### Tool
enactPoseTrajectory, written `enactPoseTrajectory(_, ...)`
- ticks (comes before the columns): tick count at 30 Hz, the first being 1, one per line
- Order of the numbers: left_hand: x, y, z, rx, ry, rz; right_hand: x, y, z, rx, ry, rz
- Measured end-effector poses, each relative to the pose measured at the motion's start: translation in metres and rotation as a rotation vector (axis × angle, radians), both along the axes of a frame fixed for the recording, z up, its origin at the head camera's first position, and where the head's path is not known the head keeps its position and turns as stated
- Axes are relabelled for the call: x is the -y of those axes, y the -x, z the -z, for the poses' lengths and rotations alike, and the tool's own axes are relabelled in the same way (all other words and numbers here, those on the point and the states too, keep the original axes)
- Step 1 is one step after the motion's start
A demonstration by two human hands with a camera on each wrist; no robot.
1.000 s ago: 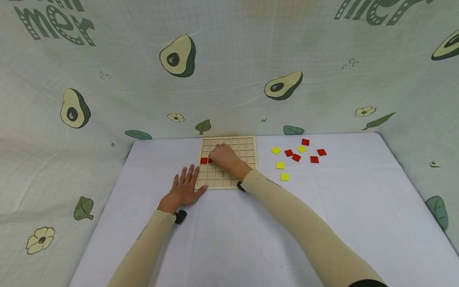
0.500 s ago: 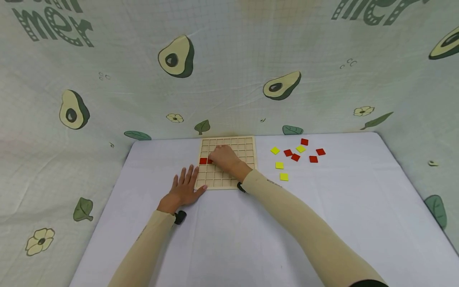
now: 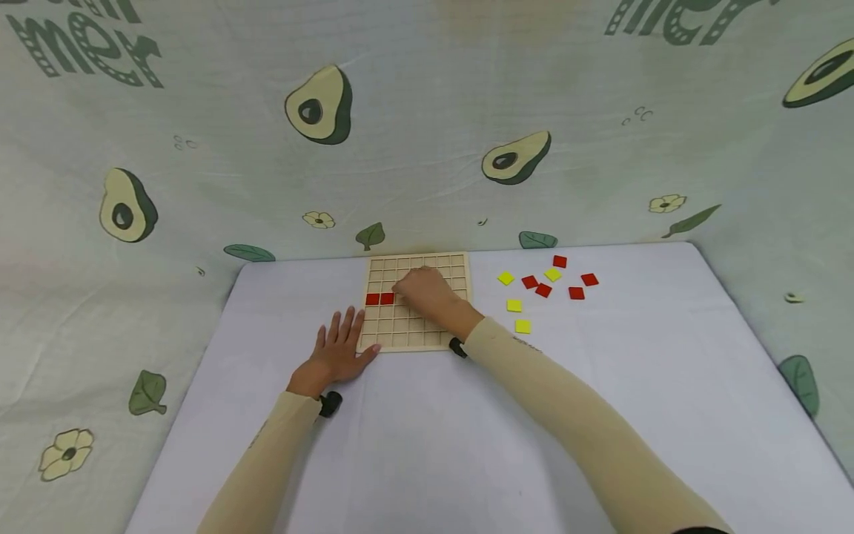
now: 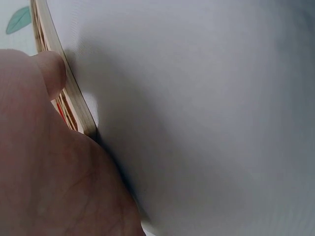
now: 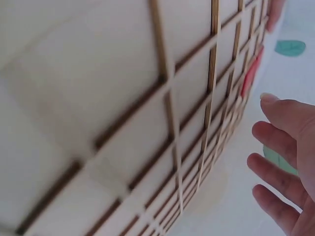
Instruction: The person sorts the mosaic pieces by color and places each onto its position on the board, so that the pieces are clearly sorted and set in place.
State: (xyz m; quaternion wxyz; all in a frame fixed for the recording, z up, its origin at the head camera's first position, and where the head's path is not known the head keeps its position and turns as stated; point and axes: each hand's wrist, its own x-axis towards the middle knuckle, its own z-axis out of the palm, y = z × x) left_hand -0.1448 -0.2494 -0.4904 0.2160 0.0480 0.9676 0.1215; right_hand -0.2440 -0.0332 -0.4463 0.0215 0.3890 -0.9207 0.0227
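A pale wooden grid board (image 3: 403, 324) lies at the back of the table. Two red square tiles, the left one (image 3: 372, 299) and the right one (image 3: 387, 298), sit side by side in one row at its left edge. My left hand (image 3: 339, 356) rests with spread fingers at the board's near left corner, its thumb on the front rim in the left wrist view. Over the board, just right of the tiles, is my right hand (image 3: 430, 295). In the right wrist view its fingers (image 5: 275, 172) are loosely bent, thumb apart, with nothing between them.
Right of the board lie several loose red tiles (image 3: 577, 294) and yellow tiles (image 3: 523, 326) on the white-covered table (image 3: 427, 437). A cloth printed with avocados (image 3: 320, 104) hangs behind the table's back edge.
My right hand has come off the second red tile and shifted slightly right, so that tile now shows fully. My left hand stays at the corner. The head view has turned slightly.
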Motion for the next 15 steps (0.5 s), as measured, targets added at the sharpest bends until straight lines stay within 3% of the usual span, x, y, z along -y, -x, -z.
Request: enactPoseTrajectory(15, 0.003, 0.001, 0.006, -0.021, -0.024, -0.003, -0.093, -0.022, -0.011, -0.083, 0.153, 0.044)
